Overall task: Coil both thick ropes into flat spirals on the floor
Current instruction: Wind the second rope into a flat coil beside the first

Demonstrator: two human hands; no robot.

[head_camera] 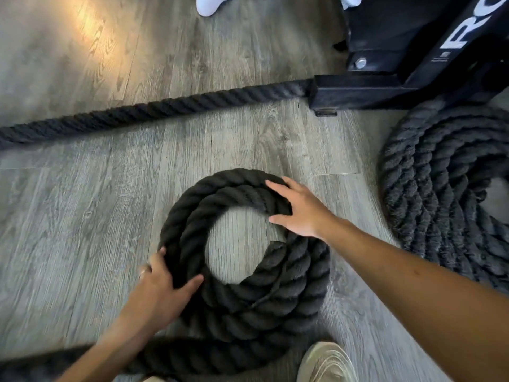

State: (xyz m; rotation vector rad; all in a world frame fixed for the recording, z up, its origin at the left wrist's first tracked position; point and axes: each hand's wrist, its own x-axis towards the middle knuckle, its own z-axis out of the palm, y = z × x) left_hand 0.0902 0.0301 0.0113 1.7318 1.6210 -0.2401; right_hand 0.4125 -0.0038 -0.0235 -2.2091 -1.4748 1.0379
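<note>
On the grey wood-look floor (82, 188), head view: black thick rope (242, 304) lies centre frame in a flat spiral of roughly two to three turns around a bare hole of floor. Left hand (159, 288) sits on the spiral's lower-left edge, fingers wrapped over the outer turn and thumb lying across the rope toward the hole, so it grips the rope. Right hand (300, 210) rests flat on the upper-right turns, fingers straight and spread, palm down, holding nothing. Rope's inner cut end shows just below the right wrist, at the hole's right side. Outer turn runs off the coil at the bottom and goes out bottom-left, blurred. Second coil (440, 183), same black rope, lies at the right edge, several turns, partly cut off by the frame, well apart from the first. A straight run of rope (154, 111) crosses the upper floor from left edge to the black steel rack base (385, 89). Beige shoe (327, 362) at bottom, just beside the spiral. White shoe (209, 4) at top edge.
</note>
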